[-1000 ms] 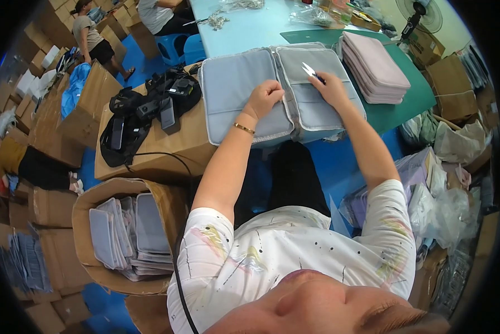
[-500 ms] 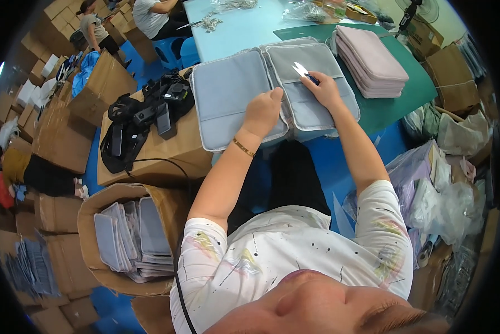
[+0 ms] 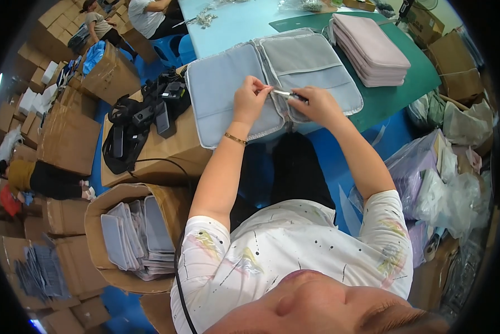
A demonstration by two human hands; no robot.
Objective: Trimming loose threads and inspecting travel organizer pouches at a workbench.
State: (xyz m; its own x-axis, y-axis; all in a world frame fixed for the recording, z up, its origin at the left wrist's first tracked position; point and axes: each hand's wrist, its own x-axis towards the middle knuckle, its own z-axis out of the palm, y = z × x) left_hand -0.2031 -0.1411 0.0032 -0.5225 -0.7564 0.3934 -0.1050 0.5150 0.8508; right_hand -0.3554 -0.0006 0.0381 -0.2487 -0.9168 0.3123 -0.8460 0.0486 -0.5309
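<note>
A pale grey-blue fabric case (image 3: 225, 83) lies spread open on the table in front of me, its two halves joined along a middle seam. White edging runs round it, and the right half has pockets. My right hand (image 3: 319, 107) grips small thread snips (image 3: 284, 93) with dark handles, the blades pointing left over the middle seam. Close to the blade tips, my left hand (image 3: 251, 100) is closed in a pinch above the case's lower middle; what sits between its fingertips is too small to make out.
Right of the case, a stack of pink cases (image 3: 367, 50) stands on a green mat (image 3: 411, 67). Black straps with devices (image 3: 144, 114) lie on a carton at left. Below, an open carton (image 3: 102, 267) holds several grey-blue cases. Plastic bags (image 3: 445, 195) crowd the right. Other people are at upper left.
The snips in my right hand have come down and left from the upper pocket to the middle seam. My left hand has shifted slightly left, its fingertips now at the blades.
</note>
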